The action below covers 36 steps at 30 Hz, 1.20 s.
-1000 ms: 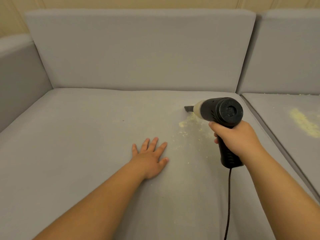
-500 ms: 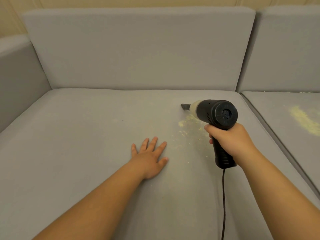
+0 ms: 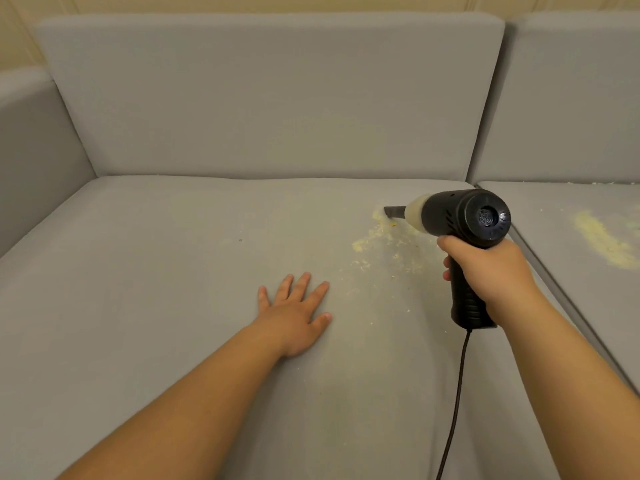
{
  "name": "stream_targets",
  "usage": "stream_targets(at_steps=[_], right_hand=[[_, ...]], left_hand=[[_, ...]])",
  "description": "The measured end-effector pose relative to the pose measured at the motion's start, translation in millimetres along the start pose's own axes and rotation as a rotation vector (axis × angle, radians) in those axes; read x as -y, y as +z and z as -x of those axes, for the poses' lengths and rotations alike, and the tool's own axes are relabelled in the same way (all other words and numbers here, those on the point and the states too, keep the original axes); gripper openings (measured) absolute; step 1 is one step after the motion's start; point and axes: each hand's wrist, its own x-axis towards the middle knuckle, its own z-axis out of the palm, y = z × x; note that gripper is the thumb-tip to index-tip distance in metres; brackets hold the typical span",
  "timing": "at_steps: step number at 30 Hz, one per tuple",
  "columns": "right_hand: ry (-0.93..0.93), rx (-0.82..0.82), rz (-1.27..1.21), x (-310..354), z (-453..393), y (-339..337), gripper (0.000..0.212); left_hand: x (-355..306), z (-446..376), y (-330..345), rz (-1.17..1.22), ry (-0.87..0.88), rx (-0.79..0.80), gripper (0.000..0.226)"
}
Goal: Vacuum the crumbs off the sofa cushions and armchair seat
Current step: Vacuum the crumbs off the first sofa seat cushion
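A black handheld vacuum with a pale collar and a narrow dark nozzle points left over the grey sofa seat cushion. My right hand grips its pistol handle. The nozzle tip sits at the far end of a patch of yellow crumbs scattered on the cushion. My left hand lies flat on the cushion, fingers spread, to the left of the crumbs. A second crumb patch lies on the neighbouring seat cushion at the right.
The vacuum's black cord hangs from the handle down to the bottom edge. Grey back cushions stand behind the seats, and an armrest closes the left side. A gap divides the two seat cushions.
The vacuum and my right hand shifted slightly left across the crumb patch. My left hand stayed flat in place.
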Motion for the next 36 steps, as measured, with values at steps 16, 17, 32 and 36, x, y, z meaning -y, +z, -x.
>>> stream_targets(at_steps=[16, 17, 32, 36], right_hand=[[0.004, -0.030, -0.006, -5, -12, 13, 0.017], [0.019, -0.027, -0.021, -5, -12, 15, 0.018], [0.022, -0.037, -0.084, 9, -2, 2, 0.014], [0.027, 0.040, -0.090, 13, 3, -5, 0.011]], left_hand=[[-1, -1, 4, -0.010, 0.002, -0.029, 0.066], [-2, -1, 5, -0.010, 0.002, -0.031, 0.066], [2, -2, 5, 0.007, 0.000, -0.017, 0.065], [1, -2, 4, 0.002, -0.002, -0.016, 0.065]])
